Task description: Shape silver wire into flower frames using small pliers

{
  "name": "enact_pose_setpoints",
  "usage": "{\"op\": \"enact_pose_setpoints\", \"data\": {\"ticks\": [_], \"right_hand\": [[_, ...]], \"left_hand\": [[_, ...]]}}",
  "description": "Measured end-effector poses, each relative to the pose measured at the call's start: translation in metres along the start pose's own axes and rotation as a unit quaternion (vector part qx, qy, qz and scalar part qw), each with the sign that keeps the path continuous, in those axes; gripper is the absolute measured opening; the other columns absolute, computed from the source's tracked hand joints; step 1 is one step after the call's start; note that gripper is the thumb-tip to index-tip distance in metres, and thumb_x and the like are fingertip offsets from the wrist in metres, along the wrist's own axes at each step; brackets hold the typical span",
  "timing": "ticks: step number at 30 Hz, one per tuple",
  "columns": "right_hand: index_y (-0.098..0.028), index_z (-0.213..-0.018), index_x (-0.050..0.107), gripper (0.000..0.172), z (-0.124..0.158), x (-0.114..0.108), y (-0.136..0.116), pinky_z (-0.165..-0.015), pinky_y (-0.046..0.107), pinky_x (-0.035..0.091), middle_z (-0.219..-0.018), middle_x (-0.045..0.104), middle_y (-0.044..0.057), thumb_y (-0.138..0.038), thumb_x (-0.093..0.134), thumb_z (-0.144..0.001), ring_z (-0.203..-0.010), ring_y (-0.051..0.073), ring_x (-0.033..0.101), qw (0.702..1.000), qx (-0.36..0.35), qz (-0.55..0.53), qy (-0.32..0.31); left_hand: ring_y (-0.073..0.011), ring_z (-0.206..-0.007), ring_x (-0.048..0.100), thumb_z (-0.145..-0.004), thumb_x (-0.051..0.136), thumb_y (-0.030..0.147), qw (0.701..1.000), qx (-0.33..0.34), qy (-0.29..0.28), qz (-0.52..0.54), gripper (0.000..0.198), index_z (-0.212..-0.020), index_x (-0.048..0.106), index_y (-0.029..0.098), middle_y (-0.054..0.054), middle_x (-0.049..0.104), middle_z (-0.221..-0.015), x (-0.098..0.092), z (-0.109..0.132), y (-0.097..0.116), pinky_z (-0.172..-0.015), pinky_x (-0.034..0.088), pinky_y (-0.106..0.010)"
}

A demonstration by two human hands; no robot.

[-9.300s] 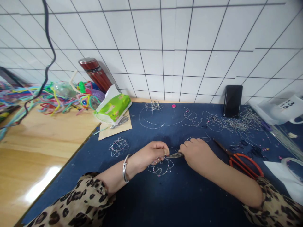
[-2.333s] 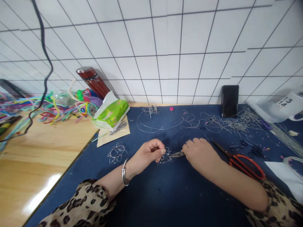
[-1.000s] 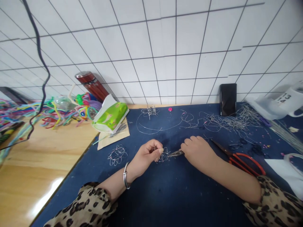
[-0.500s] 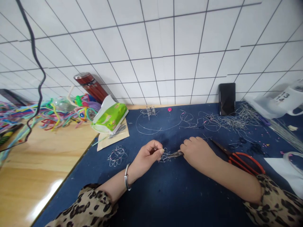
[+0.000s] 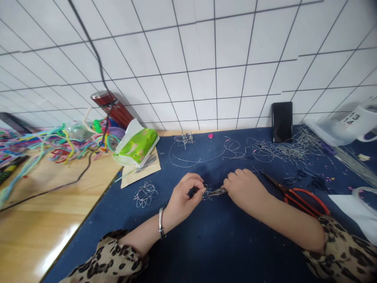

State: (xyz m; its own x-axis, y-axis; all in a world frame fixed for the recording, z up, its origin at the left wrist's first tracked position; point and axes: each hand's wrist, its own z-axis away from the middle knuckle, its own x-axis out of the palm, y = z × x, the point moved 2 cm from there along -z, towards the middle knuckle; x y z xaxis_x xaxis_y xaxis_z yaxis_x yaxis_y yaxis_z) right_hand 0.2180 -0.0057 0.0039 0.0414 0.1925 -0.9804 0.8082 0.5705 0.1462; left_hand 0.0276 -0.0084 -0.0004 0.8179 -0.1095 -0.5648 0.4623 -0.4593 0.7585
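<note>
My left hand (image 5: 186,196) is pinched shut on a small beaded wire piece (image 5: 207,193) over the blue mat (image 5: 212,243). My right hand (image 5: 246,188) is closed round small pliers (image 5: 218,192), whose tip touches the wire piece. A finished wire flower (image 5: 145,193) lies on the mat to the left of my left hand. Red-handled scissors (image 5: 297,193) lie just right of my right forearm.
Loose wire and pins (image 5: 282,149) litter the back of the mat near a black phone (image 5: 282,122) leaning on the tiled wall. A green tissue pack (image 5: 136,146), a red flask (image 5: 113,108) and coloured pipe cleaners (image 5: 59,139) sit on the wooden table at left. White containers (image 5: 350,127) stand at right.
The wire piece was a flat open flower earlier; it is bunched small between my fingers now. A black cable swung from the left edge toward the flask. My hands stayed in place.
</note>
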Motion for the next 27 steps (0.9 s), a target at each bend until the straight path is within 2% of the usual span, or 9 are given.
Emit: {"op": "enact_pose_setpoints", "data": {"ticks": [7,16,27], "right_hand": [[-0.016,-0.069,0.056,0.022,0.0009,-0.0018,-0.0011,-0.059,0.031,0.017,-0.068,0.055,0.006,-0.014,0.041,-0.085,-0.067,0.017,0.042,0.999,-0.012,0.012,0.026],[-0.017,-0.068,0.056,0.02,0.0001,-0.0024,-0.0011,-0.059,0.031,0.017,-0.067,0.054,0.005,-0.01,0.043,-0.082,-0.066,0.017,0.041,0.999,-0.014,0.004,0.029],[-0.016,-0.068,0.055,0.018,0.0009,-0.0061,-0.0016,-0.058,0.031,0.016,-0.067,0.054,0.005,-0.009,0.044,-0.08,-0.066,0.017,0.04,0.999,-0.022,0.021,0.037]], "left_hand": [[-0.0185,-0.087,0.054,-0.077,0.053,0.011,0.999,0.021,0.015,-0.022,0.009,-0.078,0.057,0.018,-0.006,0.056,-0.088,0.0007,0.0015,0.0003,-0.079,0.043,-0.032],[-0.0173,-0.085,0.055,-0.078,0.053,0.01,0.999,0.02,-0.032,-0.025,0.011,-0.077,0.06,0.018,-0.006,0.056,-0.089,-0.0035,-0.0008,0.0014,-0.078,0.044,-0.03],[-0.0162,-0.086,0.053,-0.084,0.046,0.011,0.991,0.071,-0.112,-0.028,0.013,-0.085,0.058,0.016,-0.007,0.054,-0.091,-0.0051,-0.005,0.0058,-0.077,0.044,-0.029]]}}
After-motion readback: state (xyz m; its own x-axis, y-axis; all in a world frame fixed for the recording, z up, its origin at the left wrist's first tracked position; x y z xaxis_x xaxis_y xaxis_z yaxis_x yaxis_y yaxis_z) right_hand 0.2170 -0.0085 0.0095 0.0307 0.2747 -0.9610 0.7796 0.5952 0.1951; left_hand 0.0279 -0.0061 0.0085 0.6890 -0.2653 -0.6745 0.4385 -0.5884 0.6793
